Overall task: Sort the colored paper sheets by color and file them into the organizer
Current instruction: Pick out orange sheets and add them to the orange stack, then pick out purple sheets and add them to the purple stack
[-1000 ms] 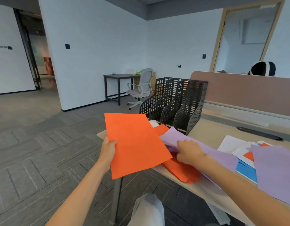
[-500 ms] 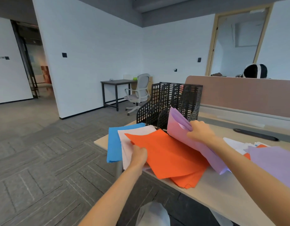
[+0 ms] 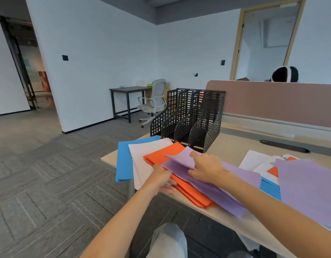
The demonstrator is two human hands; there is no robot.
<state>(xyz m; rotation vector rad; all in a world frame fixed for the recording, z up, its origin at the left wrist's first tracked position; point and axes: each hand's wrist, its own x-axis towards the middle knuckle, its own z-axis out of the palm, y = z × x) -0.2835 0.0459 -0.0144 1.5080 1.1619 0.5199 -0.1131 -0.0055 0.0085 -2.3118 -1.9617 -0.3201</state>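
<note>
The right hand (image 3: 205, 170) lies open, fingers spread flat on the purple sheets (image 3: 243, 175), pressing them down rather than pinching them. Half a second ago it held those sheets lifted and bowed near the organizer mouth. Now they lie slantwise over the orange stack (image 3: 190, 194).

The left hand (image 3: 162, 178) is at 9 o'clock of the right, at the stack's near-left edge. Its fingertips are hidden among the paper, so I cannot tell whether it grips the stack or only steadies it. The orange sheet it held up a second ago has joined the stack.

White sheets (image 3: 148, 155) lie further out at 9 to 10 o'clock, with blue sheets (image 3: 123, 161) beyond them at the corner of the desk (image 3: 233, 146). The black mesh file organizer (image 3: 189, 116) stands at 12 o'clock, and what its slots hold is unclear. An unsorted pile (image 3: 310, 187) topped with purple sits at 3 o'clock.

Sorting appears only part done, with four colour piles going, and the overlapping purple and orange could get mixed.
</note>
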